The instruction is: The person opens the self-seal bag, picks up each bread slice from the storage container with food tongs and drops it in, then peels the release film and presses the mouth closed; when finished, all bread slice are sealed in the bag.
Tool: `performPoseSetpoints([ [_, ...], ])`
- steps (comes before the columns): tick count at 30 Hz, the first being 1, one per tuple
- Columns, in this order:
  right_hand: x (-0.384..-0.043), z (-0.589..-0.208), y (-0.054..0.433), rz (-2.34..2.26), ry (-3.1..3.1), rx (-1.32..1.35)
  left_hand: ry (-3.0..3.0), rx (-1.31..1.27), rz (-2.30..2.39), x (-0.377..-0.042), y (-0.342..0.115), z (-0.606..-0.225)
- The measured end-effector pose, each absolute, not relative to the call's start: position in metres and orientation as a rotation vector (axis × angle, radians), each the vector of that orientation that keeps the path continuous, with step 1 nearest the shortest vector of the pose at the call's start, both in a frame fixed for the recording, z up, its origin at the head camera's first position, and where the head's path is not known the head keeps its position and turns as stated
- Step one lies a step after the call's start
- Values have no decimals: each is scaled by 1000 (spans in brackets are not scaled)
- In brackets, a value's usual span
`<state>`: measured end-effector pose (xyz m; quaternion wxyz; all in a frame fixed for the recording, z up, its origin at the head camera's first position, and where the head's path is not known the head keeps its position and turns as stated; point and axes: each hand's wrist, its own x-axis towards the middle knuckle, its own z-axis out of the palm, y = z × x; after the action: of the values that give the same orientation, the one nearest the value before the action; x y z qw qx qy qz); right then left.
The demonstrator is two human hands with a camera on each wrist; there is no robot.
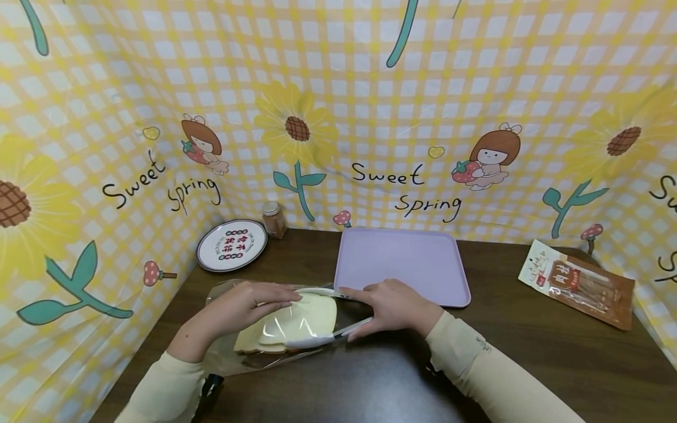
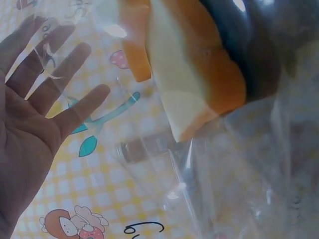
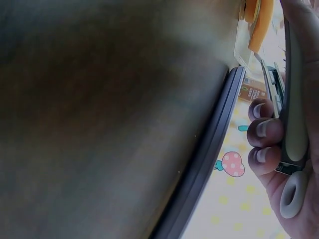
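Observation:
In the head view my right hand (image 1: 396,305) grips a pair of food tongs (image 1: 312,342), whose pale ends lie along both sides of a slice of bread (image 1: 304,320). More bread shows beneath that slice. The right wrist view shows curled fingers (image 3: 264,130) around the grey-and-white tongs handle (image 3: 296,99). A clear plastic bag (image 1: 224,358) lies around the bread. My left hand (image 1: 245,305) lies over the bag and the upper edge of the bread, its fingers extended. From the left wrist view, that palm (image 2: 30,114) looks spread beside the film, near brown-crusted bread (image 2: 214,74).
A lilac tray (image 1: 402,264) lies behind the right hand. Back left are a white plate (image 1: 233,247) with printed lettering and a small capped jar (image 1: 273,220). A brown-and-white food packet (image 1: 576,285) lies far right. Patterned cloth (image 1: 338,117) surrounds the dark table (image 1: 359,388).

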<state>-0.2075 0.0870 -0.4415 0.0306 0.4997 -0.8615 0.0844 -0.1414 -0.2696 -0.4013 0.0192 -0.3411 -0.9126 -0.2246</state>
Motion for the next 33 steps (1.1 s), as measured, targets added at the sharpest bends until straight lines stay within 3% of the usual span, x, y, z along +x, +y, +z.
performPoseSetpoints([
  [33, -208, -437, 61, 300, -2704, 1567, -2845, -1064, -721, -142, -266, -408],
])
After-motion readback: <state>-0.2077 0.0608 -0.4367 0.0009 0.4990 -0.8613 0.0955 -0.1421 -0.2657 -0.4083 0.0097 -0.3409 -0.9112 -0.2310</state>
